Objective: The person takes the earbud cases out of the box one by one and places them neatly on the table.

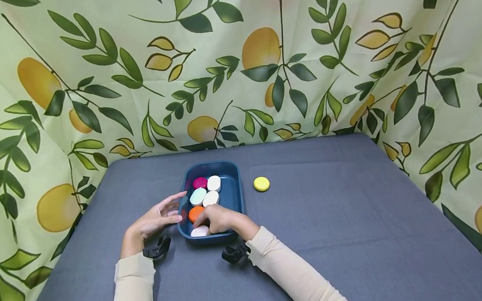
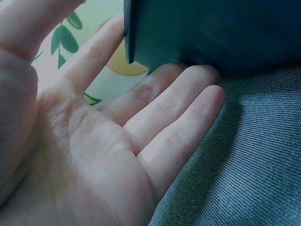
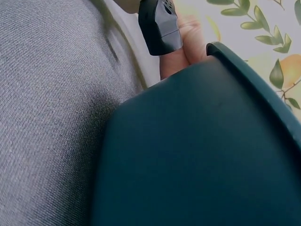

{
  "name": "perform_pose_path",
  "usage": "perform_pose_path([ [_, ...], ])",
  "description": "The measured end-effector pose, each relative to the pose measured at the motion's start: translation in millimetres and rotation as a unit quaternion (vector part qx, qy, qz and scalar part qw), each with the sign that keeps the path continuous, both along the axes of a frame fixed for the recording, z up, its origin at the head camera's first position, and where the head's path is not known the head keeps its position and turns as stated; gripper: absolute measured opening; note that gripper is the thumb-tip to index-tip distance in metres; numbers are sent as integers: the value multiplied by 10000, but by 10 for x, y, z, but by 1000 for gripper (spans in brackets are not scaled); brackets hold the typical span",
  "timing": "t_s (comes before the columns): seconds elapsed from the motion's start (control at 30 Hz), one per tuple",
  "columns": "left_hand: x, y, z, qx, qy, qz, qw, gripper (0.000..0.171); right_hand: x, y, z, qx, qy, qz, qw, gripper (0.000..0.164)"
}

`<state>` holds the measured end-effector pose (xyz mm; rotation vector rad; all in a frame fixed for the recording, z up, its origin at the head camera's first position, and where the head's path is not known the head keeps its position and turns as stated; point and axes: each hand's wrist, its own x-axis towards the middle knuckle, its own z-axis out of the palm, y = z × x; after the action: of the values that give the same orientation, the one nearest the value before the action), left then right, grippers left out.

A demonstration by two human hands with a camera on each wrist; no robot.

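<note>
The box [image 1: 242,193] could slide if the right hand [image 1: 219,219], whose bent fingers' hold is hard to tell, shoves the white disc [image 1: 199,231] inside its near end, since the left hand [image 1: 156,220], fingers loosely extended, grips nothing at its left wall.

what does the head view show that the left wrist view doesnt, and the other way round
Only the head view: the inside of the blue tray with its magenta disc, orange disc, pale blue disc and white discs; the yellow disc outside it; and the right hand reaching in.

Only the left wrist view: the palm creases of the left hand, seen close up.

Both: the left hand, part of the tray, the grey cloth and the leaf-patterned backdrop.
</note>
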<state>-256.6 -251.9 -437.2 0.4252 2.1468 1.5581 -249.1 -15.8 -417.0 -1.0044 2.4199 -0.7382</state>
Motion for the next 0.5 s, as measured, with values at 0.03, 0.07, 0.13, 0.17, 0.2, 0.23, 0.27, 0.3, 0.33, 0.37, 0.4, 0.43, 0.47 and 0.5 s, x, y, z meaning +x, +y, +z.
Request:
perform_pose_path([
  [0.03,0,1,-3,4,-6,5,10000,79,2,1,-6,18,46,-40,10000,36],
  [0.07,2,4,-6,5,-5,-1,10000,79,4,3,-11,39,100,-79,9999,35],
  [0.13,6,9,-12,10,-2,-11,10000,79,11,10,-17,71,235,-177,9995,32],
  [0.17,7,10,-14,27,0,-15,10000,79,13,14,-19,56,276,-232,9993,31],
  [0.2,6,12,-15,39,13,-21,10000,79,15,21,-17,20,324,-286,9991,31],
  [0.23,4,12,-14,51,19,-18,10000,79,17,28,-14,-64,333,-343,9988,31],
  [0.27,0,12,-13,40,27,-13,10000,79,17,36,-8,-184,318,-396,9985,30],
  [0.3,-4,12,-11,31,33,-7,10000,79,19,46,0,-335,276,-454,9980,31],
  [0.33,-6,12,-11,29,28,2,10000,79,22,58,12,-485,228,-491,9974,31],
  [0.37,-9,11,-10,14,60,-22,10000,79,22,70,19,-656,167,-509,9964,32],
  [0.4,-10,10,-8,-3,46,-10,10000,79,26,85,32,-818,80,-540,9952,34],
  [0.43,-12,8,-7,-13,25,-7,10000,79,30,101,43,-994,-35,-587,9933,35],
  [0.47,-13,7,-5,-23,1,-3,10000,80,34,120,54,-1150,-117,-641,9912,37],
  [0.5,-12,5,-3,-20,-11,-9,10000,80,38,140,67,-1290,-146,-674,9892,39],
])
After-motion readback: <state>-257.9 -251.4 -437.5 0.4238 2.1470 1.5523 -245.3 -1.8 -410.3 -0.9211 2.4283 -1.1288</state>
